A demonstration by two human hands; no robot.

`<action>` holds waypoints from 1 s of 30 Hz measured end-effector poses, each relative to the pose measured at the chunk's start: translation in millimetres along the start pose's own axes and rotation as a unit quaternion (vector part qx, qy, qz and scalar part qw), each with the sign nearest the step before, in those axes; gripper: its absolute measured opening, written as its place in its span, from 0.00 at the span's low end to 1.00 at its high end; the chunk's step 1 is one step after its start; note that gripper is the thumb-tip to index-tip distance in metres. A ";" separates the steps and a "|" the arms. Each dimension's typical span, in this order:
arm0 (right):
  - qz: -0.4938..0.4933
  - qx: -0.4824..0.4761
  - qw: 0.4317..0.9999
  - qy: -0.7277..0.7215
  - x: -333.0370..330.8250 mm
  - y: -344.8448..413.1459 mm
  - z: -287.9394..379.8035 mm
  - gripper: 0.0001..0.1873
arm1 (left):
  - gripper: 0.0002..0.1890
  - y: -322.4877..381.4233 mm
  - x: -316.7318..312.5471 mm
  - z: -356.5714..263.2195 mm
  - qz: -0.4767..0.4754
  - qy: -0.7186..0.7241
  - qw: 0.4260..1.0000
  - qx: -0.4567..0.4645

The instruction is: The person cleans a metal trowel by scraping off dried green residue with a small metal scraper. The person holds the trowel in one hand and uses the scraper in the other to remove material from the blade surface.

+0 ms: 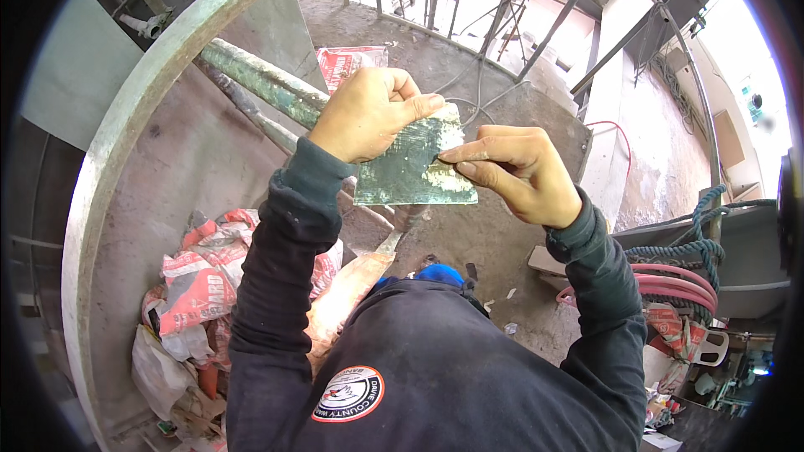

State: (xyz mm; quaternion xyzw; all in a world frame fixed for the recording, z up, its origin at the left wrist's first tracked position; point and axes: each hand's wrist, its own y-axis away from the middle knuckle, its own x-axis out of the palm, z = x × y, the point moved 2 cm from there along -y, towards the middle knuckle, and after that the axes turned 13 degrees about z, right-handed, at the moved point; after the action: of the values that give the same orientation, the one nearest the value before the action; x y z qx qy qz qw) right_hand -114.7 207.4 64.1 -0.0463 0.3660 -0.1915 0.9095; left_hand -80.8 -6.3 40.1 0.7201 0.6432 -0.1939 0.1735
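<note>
In the middle of the head view is a flat, squarish dark-green plate [402, 166] with pale, flaky residue along its right side; its material cannot be told. My left hand [377, 110] grips its upper edge, thumb over the face and fingers curled. From the right, my right hand [524, 172] pinches something small and dark between thumb and forefinger against the plate's face. What that small thing is cannot be made out. Under the plate, a greenish, stained pipe [270, 83] runs off to the upper left.
A curved pale bar [113, 138] arches along the left. Crumpled red-and-white bags [201, 289] lie at lower left, another bag [342, 63] beyond my left hand. Coiled pink hose [678, 282] and teal rope [706, 245] are at right. Metal scaffold poles [565, 16] cross the back.
</note>
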 end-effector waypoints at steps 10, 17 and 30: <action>-0.072 0.024 0.997 0.006 -3.3 1.0 -14.7 0.09 | 0.15 0.4 -0.7 -3.8 0.001 -0.022 1.000 -0.013; -0.023 0.023 0.999 -0.004 -0.1 16.0 -10.9 0.10 | 0.16 -0.6 -1.1 -2.5 0.000 -0.008 1.000 -0.013; -0.047 0.033 0.998 -0.025 4.3 21.5 -7.7 0.10 | 0.18 0.0 -2.3 -4.0 -0.007 -0.026 1.000 -0.005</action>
State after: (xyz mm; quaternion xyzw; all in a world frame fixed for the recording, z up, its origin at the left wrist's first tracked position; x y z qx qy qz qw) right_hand -110.3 226.1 50.9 -0.0380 0.3339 -0.2444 0.9096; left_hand -80.7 -6.3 44.7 0.7098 0.6443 -0.2102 0.1924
